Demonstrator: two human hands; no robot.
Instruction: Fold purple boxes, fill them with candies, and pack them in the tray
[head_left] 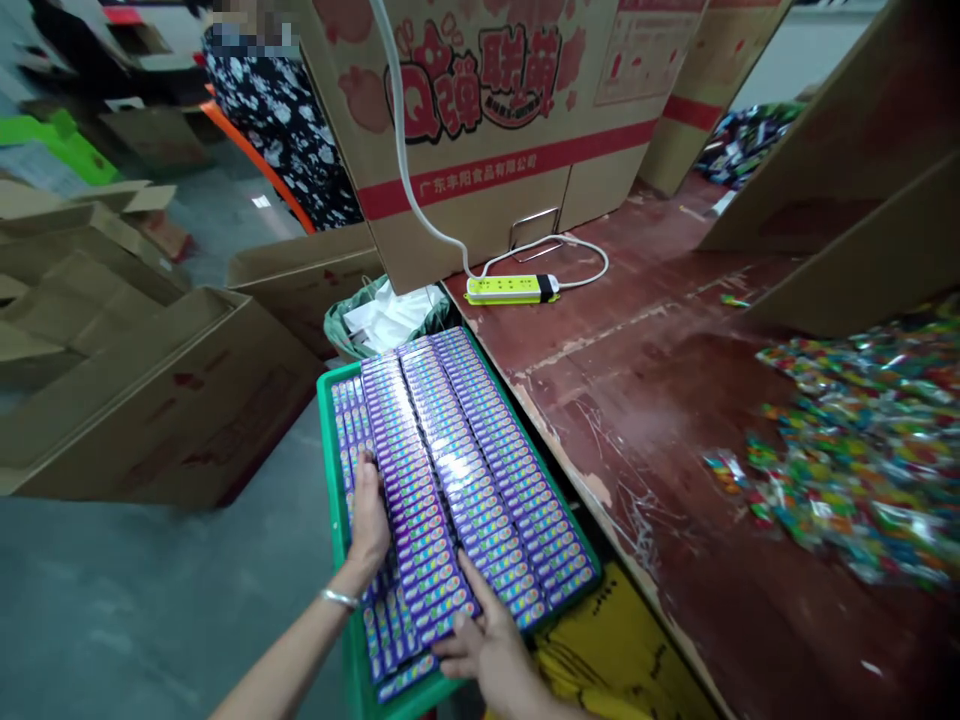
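A green plastic tray (pixel 327 452) carries long rows of small purple packs (pixel 457 440) with colourful oval prints, stood tightly side by side. On the left, a lower layer of packs shows. My left hand (pixel 369 515), with a silver bangle at the wrist, lies flat with straight fingers along the left side of the upper left row. At that row's near end is my right hand (pixel 484 640). One of its fingers stretches along the gap to the middle row, and others touch the end packs. Its fingers are apart; their undersides are hidden.
On the red-brown table (pixel 570 390) at right lie a heap of wrapped candies (pixel 870 460) and a power strip (pixel 512 289). A large printed carton (pixel 517 120) stands behind. Open cartons (pixel 172 400) fill the left. A lined bin (pixel 390 315) sits beyond the tray. A person (pixel 281 120) is behind.
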